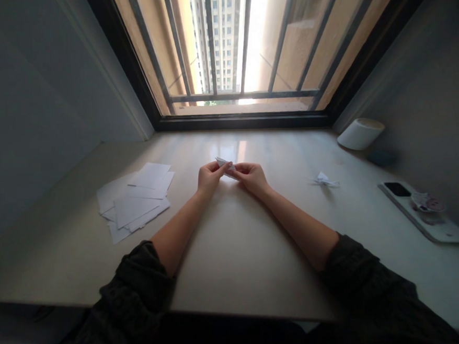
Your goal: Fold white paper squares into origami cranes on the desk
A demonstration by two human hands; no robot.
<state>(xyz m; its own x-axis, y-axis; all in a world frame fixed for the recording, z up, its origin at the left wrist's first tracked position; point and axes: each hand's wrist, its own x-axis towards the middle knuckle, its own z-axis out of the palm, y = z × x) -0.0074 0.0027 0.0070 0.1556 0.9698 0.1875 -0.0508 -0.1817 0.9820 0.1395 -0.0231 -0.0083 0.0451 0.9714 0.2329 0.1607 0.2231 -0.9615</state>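
Observation:
Between my two hands is a small piece of folded white paper (225,164), held up just above the pale tabletop. My left hand (210,176) pinches it from the left, thumb on the near face. From the right, my right hand (252,177) grips its lower right part with thumb and fingers together. The fingertips of both hands almost meet and cover much of the paper, so its full shape is hidden. To the right on the surface rests a small folded white paper figure (323,179) with pointed ends.
Loose white paper sheets (137,202) lie in an overlapping pile at the left. On the right are a white cylindrical object (361,133) by the wall and a phone (423,213) with a decorated grip. A barred window (241,121) stands behind the pale surface (235,255).

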